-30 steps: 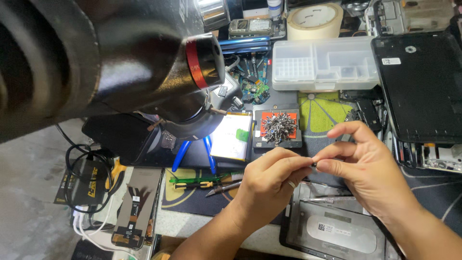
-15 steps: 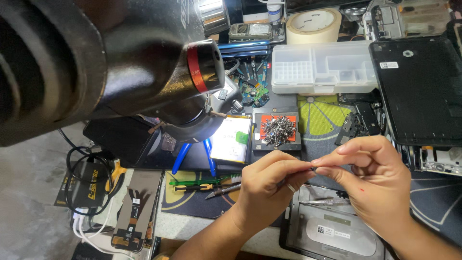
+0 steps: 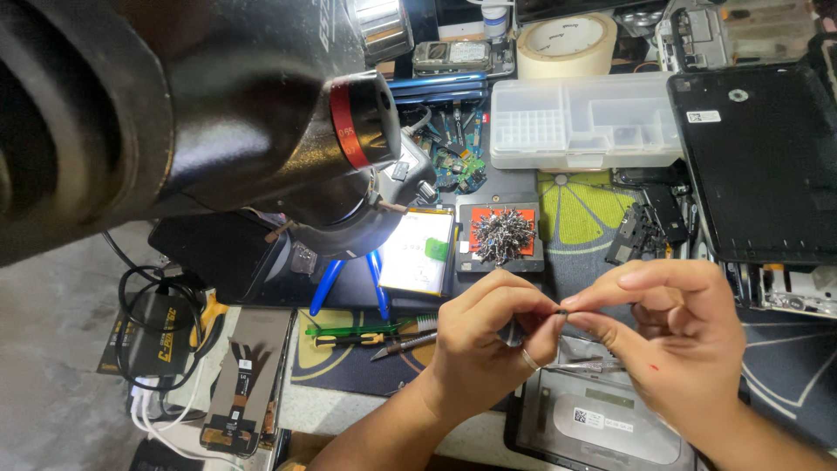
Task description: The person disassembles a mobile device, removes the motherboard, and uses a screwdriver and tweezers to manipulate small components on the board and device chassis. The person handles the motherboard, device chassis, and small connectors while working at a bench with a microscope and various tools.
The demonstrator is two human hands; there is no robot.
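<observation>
Both hands meet above the dark mat [image 3: 575,249]. The left hand [image 3: 484,349] and the right hand [image 3: 671,336] pinch together one tiny dark part [image 3: 561,311], just below the screw tray [image 3: 501,235].

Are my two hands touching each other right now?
Touching. The head view shows left hand and right hand fingertips meeting around a tiny dark part.
</observation>
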